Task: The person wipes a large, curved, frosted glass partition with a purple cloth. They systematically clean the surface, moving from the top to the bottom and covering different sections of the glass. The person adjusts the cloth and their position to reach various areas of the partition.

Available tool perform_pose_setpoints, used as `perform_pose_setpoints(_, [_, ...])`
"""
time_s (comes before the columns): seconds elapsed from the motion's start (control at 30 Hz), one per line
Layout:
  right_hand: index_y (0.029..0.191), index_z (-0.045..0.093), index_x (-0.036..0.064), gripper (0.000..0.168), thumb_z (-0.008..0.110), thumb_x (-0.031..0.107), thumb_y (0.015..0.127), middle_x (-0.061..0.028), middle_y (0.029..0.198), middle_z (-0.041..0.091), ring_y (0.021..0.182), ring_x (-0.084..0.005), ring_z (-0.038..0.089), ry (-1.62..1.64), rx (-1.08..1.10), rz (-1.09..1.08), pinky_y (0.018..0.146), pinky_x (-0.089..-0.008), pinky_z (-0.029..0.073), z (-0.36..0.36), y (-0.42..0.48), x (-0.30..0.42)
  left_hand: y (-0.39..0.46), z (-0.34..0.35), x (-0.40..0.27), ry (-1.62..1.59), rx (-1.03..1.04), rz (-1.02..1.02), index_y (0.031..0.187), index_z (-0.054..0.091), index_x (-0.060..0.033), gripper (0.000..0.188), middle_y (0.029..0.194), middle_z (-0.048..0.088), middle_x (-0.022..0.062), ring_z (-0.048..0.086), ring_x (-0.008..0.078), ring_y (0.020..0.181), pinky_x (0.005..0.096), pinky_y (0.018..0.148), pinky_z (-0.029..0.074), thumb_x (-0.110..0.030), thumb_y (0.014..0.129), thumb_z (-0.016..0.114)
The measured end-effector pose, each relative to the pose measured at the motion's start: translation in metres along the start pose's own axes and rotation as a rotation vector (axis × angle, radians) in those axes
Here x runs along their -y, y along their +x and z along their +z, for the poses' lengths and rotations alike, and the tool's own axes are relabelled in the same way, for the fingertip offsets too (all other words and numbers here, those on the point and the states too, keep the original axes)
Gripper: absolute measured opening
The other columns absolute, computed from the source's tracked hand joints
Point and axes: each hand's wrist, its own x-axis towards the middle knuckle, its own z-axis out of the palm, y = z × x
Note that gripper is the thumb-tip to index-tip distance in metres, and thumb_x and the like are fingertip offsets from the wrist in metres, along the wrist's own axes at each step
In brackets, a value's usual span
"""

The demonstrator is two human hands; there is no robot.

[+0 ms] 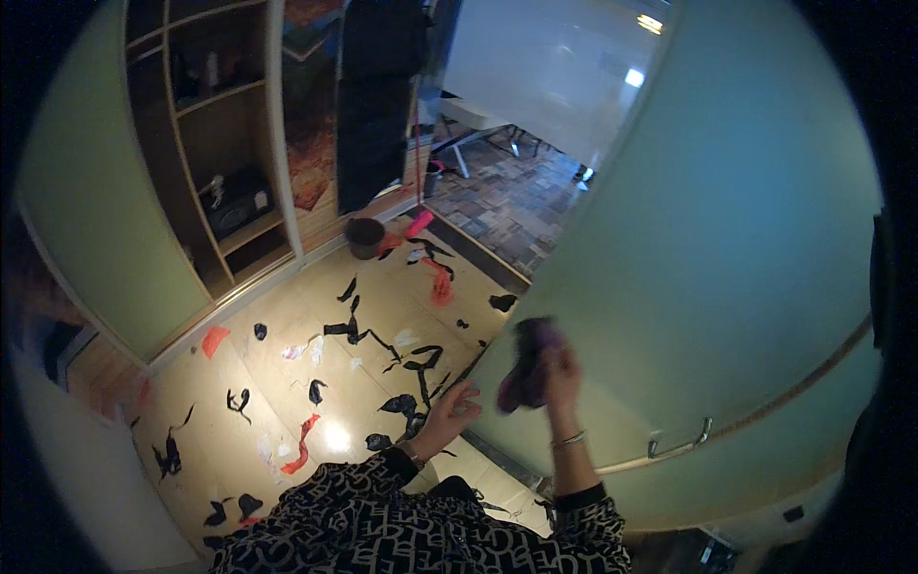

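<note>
My right hand (563, 377) grips a bunched dark purple cloth (526, 369), blurred at its edges. The cloth is in front of a pale green panel (681, 237), possibly a door; whether the two touch, I cannot tell. Left of the cloth, my left hand (453, 416) is held out with its fingers apart and nothing in them. Below it, scraps of black plastic (401, 405) lie on the light tiled floor (280, 380). Lower on the panel runs a pale horizontal strip (638, 459) with a metal handle (680, 439).
Torn black, red and white pieces litter the floor, among them a red strip (305, 445). A dark bin (365, 238) and a pink roll (419, 224) stand and lie near the doorway. Wooden shelving (222, 100) lines the left wall. Beyond the doorway is a folding table (470, 115).
</note>
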Motion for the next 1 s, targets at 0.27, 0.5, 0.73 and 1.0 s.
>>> perform_pose_setpoints(0.27, [0.120,0.058,0.010,0.033,0.061,0.010,0.088,-0.0139,0.126,0.054,0.110,-0.0300,0.051,-0.702,-0.731,-0.948,0.091,-0.0405,0.040,-0.047,0.157,0.077,0.005,-0.063,0.014,-0.086,-0.239,-0.278,0.126,0.049,-0.0041,0.039,0.104,0.061,0.0051,0.059,0.0132,0.093,0.0263,0.076,0.048,-0.020,0.092,0.060])
perform_pose_setpoints(0.5, [0.094,0.068,0.026,0.028,0.071,0.011,0.070,-0.0109,0.111,0.053,0.108,-0.0343,0.047,-0.918,-0.240,-1.201,0.090,-0.0493,0.033,-0.014,0.136,-0.108,0.025,-0.127,0.002,0.032,-0.426,-0.427,0.120,0.055,-0.0043,0.035,0.101,0.065,0.0052,0.061,0.0126,0.090,0.0270,0.073,0.049,-0.025,0.091,0.058])
perform_pose_setpoints(0.73, [0.103,0.064,0.014,0.035,0.067,0.000,0.071,-0.0138,0.104,0.056,0.094,-0.0332,0.055,-0.550,0.267,-0.631,0.083,-0.0458,0.042,0.068,0.091,-0.172,0.072,-0.136,0.001,0.076,-0.409,-0.441,0.118,0.056,-0.0055,0.032,0.101,0.065,0.0042,0.061,0.0114,0.087,0.0269,0.073,0.050,-0.025,0.092,0.058])
perform_pose_setpoints(1.0, [0.118,0.053,0.003,0.043,0.063,0.001,0.077,-0.0154,0.107,0.060,0.101,-0.0292,0.059,-0.039,0.551,-0.256,0.087,-0.0371,0.047,0.213,0.122,-0.102,0.156,-0.191,-0.003,0.109,-0.064,-0.377,0.140,0.032,-0.0071,0.064,0.121,0.055,0.0111,0.055,0.0148,0.105,0.0292,0.088,0.046,-0.024,0.088,0.066])
